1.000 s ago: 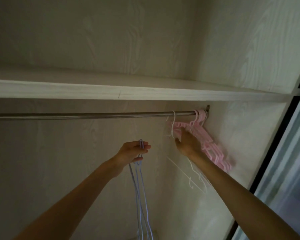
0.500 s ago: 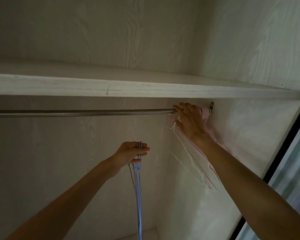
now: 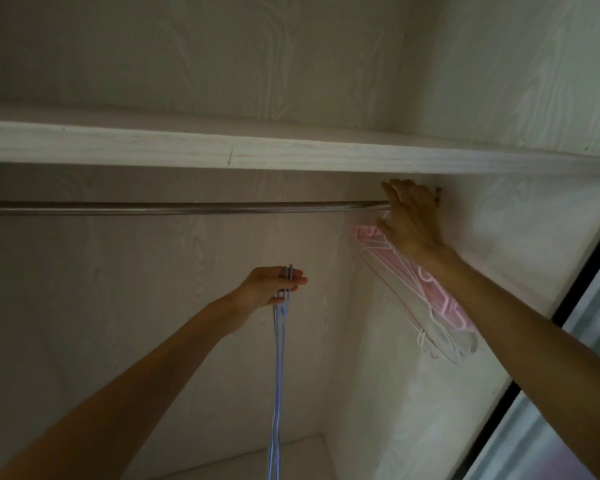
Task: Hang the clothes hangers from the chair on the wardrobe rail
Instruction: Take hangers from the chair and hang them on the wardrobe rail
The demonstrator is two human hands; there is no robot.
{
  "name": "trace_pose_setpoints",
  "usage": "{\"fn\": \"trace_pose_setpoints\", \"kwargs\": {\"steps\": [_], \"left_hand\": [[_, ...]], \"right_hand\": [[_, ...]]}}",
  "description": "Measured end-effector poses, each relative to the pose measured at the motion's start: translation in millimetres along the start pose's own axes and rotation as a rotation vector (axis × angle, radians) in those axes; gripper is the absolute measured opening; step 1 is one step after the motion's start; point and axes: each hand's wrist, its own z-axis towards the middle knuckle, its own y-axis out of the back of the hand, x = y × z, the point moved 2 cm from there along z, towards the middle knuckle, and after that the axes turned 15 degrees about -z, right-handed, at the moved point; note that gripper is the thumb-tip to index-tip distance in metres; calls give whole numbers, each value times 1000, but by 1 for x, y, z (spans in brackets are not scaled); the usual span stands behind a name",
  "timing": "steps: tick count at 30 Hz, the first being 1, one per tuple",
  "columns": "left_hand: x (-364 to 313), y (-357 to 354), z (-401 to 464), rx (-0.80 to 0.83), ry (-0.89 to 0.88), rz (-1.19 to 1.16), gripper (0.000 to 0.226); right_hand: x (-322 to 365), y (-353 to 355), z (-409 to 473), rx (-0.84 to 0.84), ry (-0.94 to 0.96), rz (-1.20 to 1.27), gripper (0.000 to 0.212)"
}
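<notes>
The metal wardrobe rail [image 3: 174, 208] runs level from the left edge of the view toward the right side panel [image 3: 499, 244], just under the pale wood-grain shelf [image 3: 222, 150].

Below the rail and left of centre, the left hand [image 3: 271, 287] is raised with its fingers curled round the hooks of a thin bundle of blue hangers [image 3: 278, 358]. The hooks poke up just above the fingers, and the hangers dangle straight down, edge-on to the camera, well below the rail and touching nothing else. How many there are cannot be told.

Further right, the right hand [image 3: 409, 220] is up at the far right end of the rail, close beside the side panel. Its fingers lie over the rail where the hanger hooks sit; whether they grip a hook or only rest there cannot be told, since the back of the hand hides them. Beneath that hand, a cluster of pink hangers [image 3: 444, 299] and white hangers [image 3: 426, 327] slants down to the right against the side panel, blurred, partly behind the right forearm.

At the far right edge is a dark door frame [image 3: 575, 296].
</notes>
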Motion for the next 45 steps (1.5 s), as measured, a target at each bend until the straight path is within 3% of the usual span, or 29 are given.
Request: {"fn": "trace_pose_setpoints", "kwargs": {"steps": [2,3,7,8,10,12,16,20,26,29,33,40,42,45], "left_hand": [[3,-3,-5,23,-16,25,38],[5,-5,-6,27,-23,26,39],[15,-10,-12,7,-42,9,39],[18,-12,-14,-2,-39,0,40],[23,-15,-16,-23,-41,-19,39],[28,-20,-19,-30,-48,-29,37],[33,-21,-22,-68,-86,-71,35],[29,-11,-21,-118,-137,-108,34],[10,-3,-8,-122,-186,-68,33],[0,-3,-2,-140,-259,-42,33],[-8,-5,1,-149,-307,-38,31],[3,-5,2,-154,-299,-57,28],[4,-2,1,-143,-281,-58,29],[5,0,1,-136,-260,-55,30]], "right_hand": [[37,13,-33,-45,-8,300,28],[59,15,-55,57,10,421,23],[133,-9,-127,843,71,699,58],[143,-18,-137,951,55,794,61],[155,-27,-152,1033,-45,1010,41],[158,-35,-160,974,-178,1126,24],[151,-38,-176,732,-307,1166,26],[124,-29,-180,435,-409,948,26],[73,2,-115,133,-354,742,23],[62,9,-74,122,-309,662,26],[60,-4,-42,296,-300,567,32],[62,-30,-43,531,-287,614,41],[58,-26,-42,451,-240,521,42],[50,-8,-31,18,-175,380,57]]}}
